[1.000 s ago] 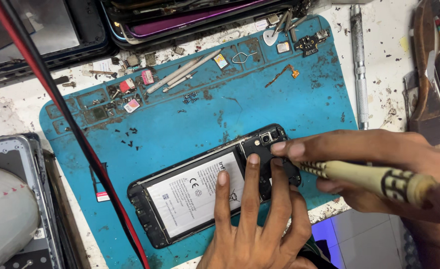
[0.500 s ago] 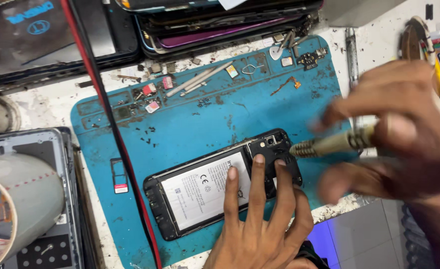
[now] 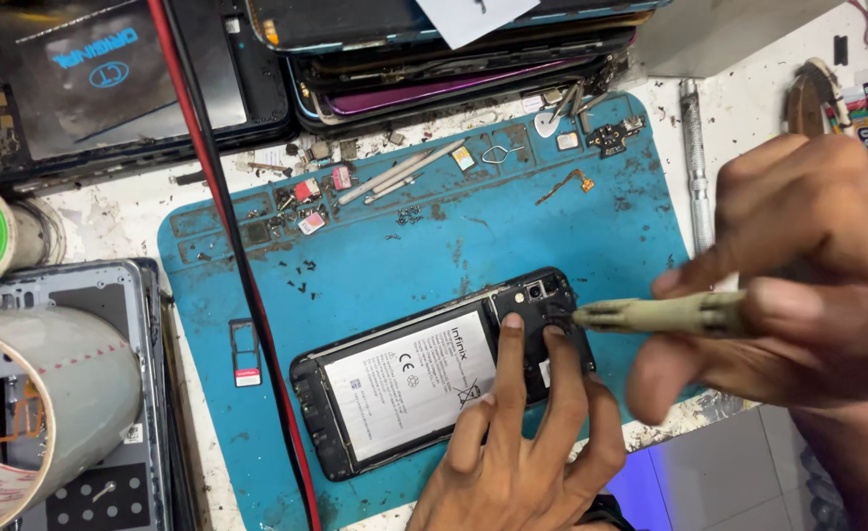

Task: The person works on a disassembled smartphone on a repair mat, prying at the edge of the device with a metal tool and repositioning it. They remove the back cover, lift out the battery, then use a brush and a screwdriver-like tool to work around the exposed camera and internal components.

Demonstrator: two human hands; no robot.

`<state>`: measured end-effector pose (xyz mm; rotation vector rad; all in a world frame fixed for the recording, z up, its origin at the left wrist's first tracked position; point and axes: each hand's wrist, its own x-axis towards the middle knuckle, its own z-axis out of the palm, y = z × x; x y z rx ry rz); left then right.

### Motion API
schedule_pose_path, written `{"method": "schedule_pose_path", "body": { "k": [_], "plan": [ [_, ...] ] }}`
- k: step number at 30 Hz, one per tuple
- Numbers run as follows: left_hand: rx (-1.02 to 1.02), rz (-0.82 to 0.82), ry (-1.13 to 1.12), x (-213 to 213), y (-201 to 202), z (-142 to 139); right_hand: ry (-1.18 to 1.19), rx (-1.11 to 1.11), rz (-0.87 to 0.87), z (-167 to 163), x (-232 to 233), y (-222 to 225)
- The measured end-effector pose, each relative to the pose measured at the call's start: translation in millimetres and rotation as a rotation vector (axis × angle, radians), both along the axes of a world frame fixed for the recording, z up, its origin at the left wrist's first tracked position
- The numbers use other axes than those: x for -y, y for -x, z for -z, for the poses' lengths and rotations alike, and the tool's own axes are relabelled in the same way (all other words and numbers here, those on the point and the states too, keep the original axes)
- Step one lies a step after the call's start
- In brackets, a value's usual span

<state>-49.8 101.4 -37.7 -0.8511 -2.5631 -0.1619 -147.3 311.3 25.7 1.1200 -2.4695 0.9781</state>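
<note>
The opened phone (image 3: 434,379) lies low centre on the blue mat (image 3: 552,226). The left hand (image 3: 522,462) pins it, fingers spread; the right hand (image 3: 798,285) grips a screwdriver (image 3: 650,315), seemingly working a camera-end screw, which calls for steady turning.

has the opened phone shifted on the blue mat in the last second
No. The camera moved, but the opened phone lies in the same spot and at the same angle on the blue mat, the left hand pressing it, near the mat's lower edge.

Our right hand (image 3: 798,285) has lifted and turned, so the screwdriver (image 3: 660,315) now lies level, its tip at the opened phone (image 3: 434,374); our view has shifted down the bench.
</note>
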Motion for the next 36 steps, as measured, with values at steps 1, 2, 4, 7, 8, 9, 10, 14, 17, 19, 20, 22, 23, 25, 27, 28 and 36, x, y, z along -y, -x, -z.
{"method": "schedule_pose_path", "body": {
  "k": [1, 2, 4, 7, 8, 9, 10, 14, 17, 19, 20, 22, 23, 25, 27, 28, 36],
  "plan": [
    [-0.001, -0.009, -0.019, -0.6, 0.1, 0.7, 0.003, -0.005, -0.002, -0.3, 0.3, 0.2],
    [0.007, -0.007, -0.022, -1.0, 0.0, 1.2, 0.003, -0.01, -0.003, -0.1, 0.9, 0.9],
    [0.026, -0.006, -0.023, -1.2, -1.0, 1.9, 0.008, -0.016, -0.003, 0.2, 2.4, 1.1],
    [-0.032, -0.012, -0.01, -1.6, -0.6, 4.4, 0.015, -0.006, 0.004, 1.2, 4.6, -0.2],
    [-0.039, -0.024, -0.018, -2.5, -0.5, 5.2, 0.012, -0.011, 0.007, 1.1, 4.8, -0.8],
    [-0.049, -0.036, -0.026, -3.8, -0.3, 5.8, 0.011, -0.01, 0.007, 1.7, 5.0, -1.5],
    [-0.06, -0.051, -0.034, -4.5, 0.2, 6.5, 0.012, -0.017, 0.011, 2.0, 5.1, -1.9],
    [-0.054, -0.015, -0.004, -2.8, 1.2, 6.5, 0.021, -0.015, 0.01, 3.0, 3.1, -3.2],
    [-0.042, 0.005, 0.012, -0.9, 1.1, 4.9, 0.031, -0.058, -0.003, 4.9, 1.3, -3.6],
    [-0.018, -0.023, 0.024, -1.2, -0.1, 3.0, 0.038, -0.053, 0.014, 7.5, 0.1, -4.4],
    [-0.025, -0.017, 0.036, -0.9, -0.3, 2.6, 0.041, -0.045, 0.022, 8.6, -0.8, -4.9],
    [-0.043, -0.002, 0.06, -0.1, 0.0, 2.8, 0.041, -0.049, 0.02, 12.4, -3.0, -4.1],
    [-0.041, -0.004, 0.059, 0.2, -0.3, 2.6, 0.037, -0.059, 0.008, 14.3, -3.9, -4.7],
    [-0.04, -0.008, 0.057, 0.6, -0.4, 2.7, 0.048, -0.077, -0.051, 19.5, -5.3, -0.6],
    [-0.043, 0.0, 0.071, 1.2, 0.0, 2.8, 0.118, -0.014, -0.096, 23.2, -3.9, 1.2],
    [-0.041, 0.002, 0.078, 1.4, -0.4, 2.1, 0.131, -0.008, -0.092, 22.4, -3.5, 0.5],
    [0.007, 0.047, 0.093, 3.9, 3.4, -4.5, -0.009, 0.082, -0.051, 1.4, -3.5, 12.8]
  ]
}}
